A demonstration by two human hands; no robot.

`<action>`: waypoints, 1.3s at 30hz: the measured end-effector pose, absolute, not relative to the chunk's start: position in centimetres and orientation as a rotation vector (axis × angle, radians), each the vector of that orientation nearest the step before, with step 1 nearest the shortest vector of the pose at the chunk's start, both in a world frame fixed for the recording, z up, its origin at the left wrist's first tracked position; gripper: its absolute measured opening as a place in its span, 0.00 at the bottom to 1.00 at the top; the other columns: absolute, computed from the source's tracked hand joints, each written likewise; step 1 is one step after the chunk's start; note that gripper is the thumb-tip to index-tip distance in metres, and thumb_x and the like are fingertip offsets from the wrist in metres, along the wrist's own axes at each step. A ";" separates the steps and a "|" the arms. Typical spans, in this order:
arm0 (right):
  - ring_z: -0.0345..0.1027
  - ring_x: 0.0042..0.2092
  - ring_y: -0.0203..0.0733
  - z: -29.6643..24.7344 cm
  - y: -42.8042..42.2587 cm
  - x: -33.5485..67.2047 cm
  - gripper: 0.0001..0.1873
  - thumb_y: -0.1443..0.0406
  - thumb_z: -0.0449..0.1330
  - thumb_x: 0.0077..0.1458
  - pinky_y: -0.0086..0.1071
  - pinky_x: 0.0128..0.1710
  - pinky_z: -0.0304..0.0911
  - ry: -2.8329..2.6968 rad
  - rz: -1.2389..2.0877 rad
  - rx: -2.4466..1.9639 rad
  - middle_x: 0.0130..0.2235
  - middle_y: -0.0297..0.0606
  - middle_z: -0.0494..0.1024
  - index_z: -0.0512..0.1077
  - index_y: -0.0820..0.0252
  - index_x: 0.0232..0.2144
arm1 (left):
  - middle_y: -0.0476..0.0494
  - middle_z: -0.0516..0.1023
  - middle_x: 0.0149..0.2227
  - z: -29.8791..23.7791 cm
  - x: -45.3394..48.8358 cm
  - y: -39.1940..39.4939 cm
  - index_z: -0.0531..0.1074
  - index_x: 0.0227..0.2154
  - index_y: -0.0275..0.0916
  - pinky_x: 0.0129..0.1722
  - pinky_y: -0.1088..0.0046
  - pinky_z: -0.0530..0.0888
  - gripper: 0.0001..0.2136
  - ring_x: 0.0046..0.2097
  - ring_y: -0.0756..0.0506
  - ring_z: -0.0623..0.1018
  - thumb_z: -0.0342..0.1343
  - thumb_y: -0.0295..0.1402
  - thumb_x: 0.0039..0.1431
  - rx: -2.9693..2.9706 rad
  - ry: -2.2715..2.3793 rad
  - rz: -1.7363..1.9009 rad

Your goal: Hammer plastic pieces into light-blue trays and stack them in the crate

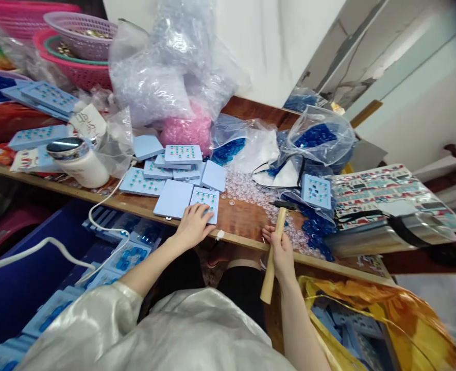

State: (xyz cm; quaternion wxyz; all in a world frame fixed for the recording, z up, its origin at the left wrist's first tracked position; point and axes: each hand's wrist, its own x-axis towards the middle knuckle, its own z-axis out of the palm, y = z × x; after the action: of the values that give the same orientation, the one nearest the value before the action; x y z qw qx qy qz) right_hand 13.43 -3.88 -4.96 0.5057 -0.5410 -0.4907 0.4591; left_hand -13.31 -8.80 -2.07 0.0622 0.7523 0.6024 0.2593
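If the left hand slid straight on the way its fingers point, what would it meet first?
The left hand rests on a card; past it, probably the clear beads, though depth is unclear.

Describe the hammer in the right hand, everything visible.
The hammer is small: a pale wooden handle with a dark, narrow head that looks like metal. The right hand grips the handle near its middle. It lies tilted, head away from the person, over the clear beads on the wooden table; the butt hangs past the near edge. Whether the head touches the beads is unclear.
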 end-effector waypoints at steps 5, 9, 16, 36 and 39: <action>0.71 0.43 0.42 -5.0 -3.8 13.7 0.21 0.53 0.56 0.51 0.42 0.49 0.63 -1.191 1.121 -1.292 0.46 0.45 0.73 0.66 0.62 0.41 | 0.40 0.66 0.49 -2.4 -7.8 -5.9 0.66 0.46 0.43 0.48 0.57 0.60 0.16 0.51 0.39 0.62 0.54 0.37 0.54 2.501 1.589 0.634; 0.70 0.44 0.43 -5.1 -3.8 13.9 0.20 0.54 0.55 0.52 0.42 0.49 0.63 -1.183 1.125 -1.278 0.46 0.44 0.73 0.66 0.61 0.41 | 0.40 0.66 0.50 -2.0 -4.3 -5.7 0.66 0.46 0.43 0.46 0.57 0.61 0.16 0.50 0.38 0.63 0.54 0.38 0.54 2.526 1.490 0.644; 0.67 0.48 0.44 -5.0 -4.1 14.0 0.19 0.54 0.52 0.55 0.43 0.50 0.61 -1.264 1.160 -1.286 0.48 0.45 0.71 0.65 0.61 0.44 | 0.38 0.66 0.48 -2.3 -6.7 1.8 0.67 0.46 0.38 0.46 0.61 0.65 0.15 0.49 0.41 0.65 0.45 0.24 0.57 2.495 1.593 0.777; 0.68 0.46 0.43 -4.5 -4.1 14.0 0.17 0.56 0.51 0.56 0.40 0.48 0.63 -1.347 1.110 -1.322 0.47 0.44 0.72 0.65 0.58 0.44 | 0.42 0.72 0.43 -4.0 -8.2 2.6 0.71 0.35 0.38 0.49 0.65 0.67 0.06 0.47 0.45 0.70 0.51 0.28 0.55 2.162 1.389 1.027; 0.68 0.46 0.43 -4.6 -4.3 14.0 0.17 0.56 0.51 0.56 0.41 0.48 0.63 -1.355 1.093 -1.318 0.46 0.45 0.72 0.65 0.59 0.44 | 0.42 0.70 0.45 -4.3 -8.7 2.3 0.70 0.40 0.38 0.49 0.64 0.67 0.09 0.48 0.44 0.70 0.51 0.28 0.55 2.155 1.427 1.062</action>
State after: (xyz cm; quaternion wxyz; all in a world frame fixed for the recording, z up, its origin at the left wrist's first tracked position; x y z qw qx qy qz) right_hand 14.03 -4.28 -4.60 0.4611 -0.5358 -0.5505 0.4441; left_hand -8.71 2.32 -4.30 0.1727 0.7597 0.5030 0.3742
